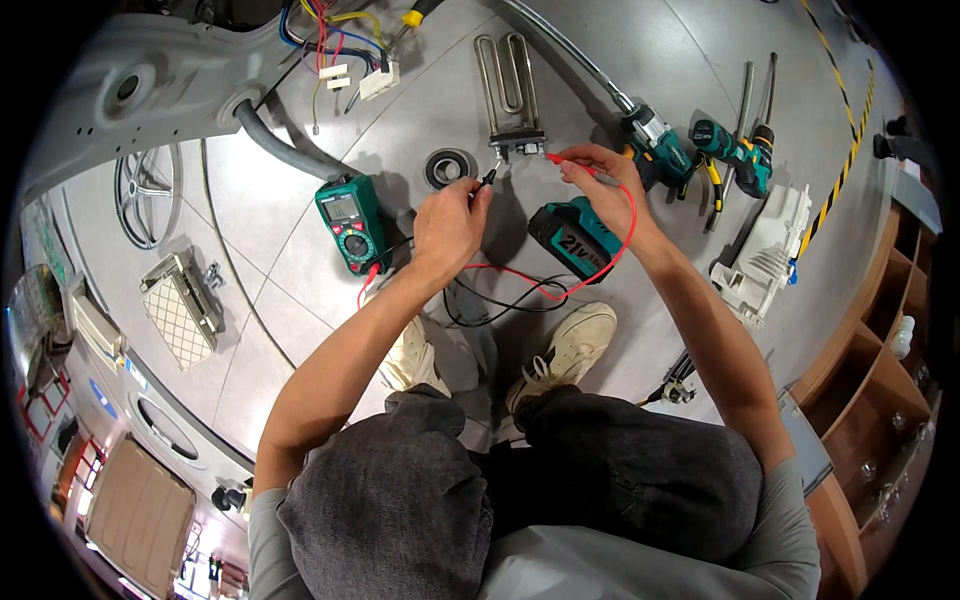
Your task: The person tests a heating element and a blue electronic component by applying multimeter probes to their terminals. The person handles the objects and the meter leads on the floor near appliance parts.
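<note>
My left hand (449, 225) is closed on a black test probe (489, 177), its tip close to the terminal end of a heating element (512, 95). From the other side, my right hand (604, 183) grips a red test probe (555, 158), which points at the same end. Whether either tip touches metal I cannot tell. The element has looped metal tubes and lies on the tiled floor. Red and black leads (520, 278) run from the probes to a green multimeter (350, 225) at the left. Beside my left hand lies a ring bearing (447, 169).
A teal battery tool (578, 238) sits below my right hand. Two power tools (735, 155) and a white plastic part (765, 255) lie to the right. A grey metal housing (160, 80) with loose wires (345, 45) is at upper left, a pulley wheel (147, 195) below it.
</note>
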`<state>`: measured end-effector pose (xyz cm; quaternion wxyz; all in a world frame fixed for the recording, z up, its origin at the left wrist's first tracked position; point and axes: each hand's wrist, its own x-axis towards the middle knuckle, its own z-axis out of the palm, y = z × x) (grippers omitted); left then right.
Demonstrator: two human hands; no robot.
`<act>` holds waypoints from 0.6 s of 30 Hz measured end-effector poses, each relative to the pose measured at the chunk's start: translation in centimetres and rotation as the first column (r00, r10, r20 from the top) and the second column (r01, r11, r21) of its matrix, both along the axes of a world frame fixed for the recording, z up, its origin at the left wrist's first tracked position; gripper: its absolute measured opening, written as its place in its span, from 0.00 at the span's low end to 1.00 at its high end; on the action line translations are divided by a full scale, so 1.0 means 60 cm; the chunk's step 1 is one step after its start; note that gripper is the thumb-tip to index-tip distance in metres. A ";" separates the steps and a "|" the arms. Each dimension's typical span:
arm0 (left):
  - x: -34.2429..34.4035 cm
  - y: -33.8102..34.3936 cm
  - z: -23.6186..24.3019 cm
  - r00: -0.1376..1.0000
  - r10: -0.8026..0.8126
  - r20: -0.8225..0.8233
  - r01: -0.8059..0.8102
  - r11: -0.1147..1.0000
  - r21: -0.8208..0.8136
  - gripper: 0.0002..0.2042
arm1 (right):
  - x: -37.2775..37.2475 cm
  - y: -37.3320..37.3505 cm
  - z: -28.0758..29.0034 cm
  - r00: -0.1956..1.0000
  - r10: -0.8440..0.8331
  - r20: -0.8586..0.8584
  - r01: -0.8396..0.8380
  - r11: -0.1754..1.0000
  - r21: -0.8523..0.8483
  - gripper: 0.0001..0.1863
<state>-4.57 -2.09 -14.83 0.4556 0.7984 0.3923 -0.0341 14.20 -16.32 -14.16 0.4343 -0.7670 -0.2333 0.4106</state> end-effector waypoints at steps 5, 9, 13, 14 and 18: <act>-0.004 0.001 -0.003 1.000 0.013 -0.018 -0.014 0.999 -0.034 0.15 | -0.003 -0.001 0.000 1.000 0.015 0.014 -0.015 1.000 -0.006 0.13; -0.009 -0.011 -0.006 1.000 0.012 0.015 -0.013 1.000 0.023 0.14 | -0.006 0.002 0.005 1.000 0.017 -0.007 -0.017 1.000 -0.015 0.13; -0.006 -0.017 -0.006 1.000 0.010 -0.013 -0.010 1.000 -0.021 0.12 | -0.006 0.000 0.005 1.000 0.007 -0.020 -0.008 1.000 -0.007 0.13; -0.007 -0.015 -0.006 1.000 0.016 -0.019 -0.016 1.000 -0.023 0.12 | -0.008 0.001 0.005 1.000 -0.002 -0.030 0.001 1.000 -0.011 0.13; -0.006 -0.010 -0.007 1.000 0.027 -0.002 -0.027 1.000 -0.013 0.12 | -0.006 0.000 0.004 0.999 0.018 -0.029 -0.018 1.000 -0.009 0.13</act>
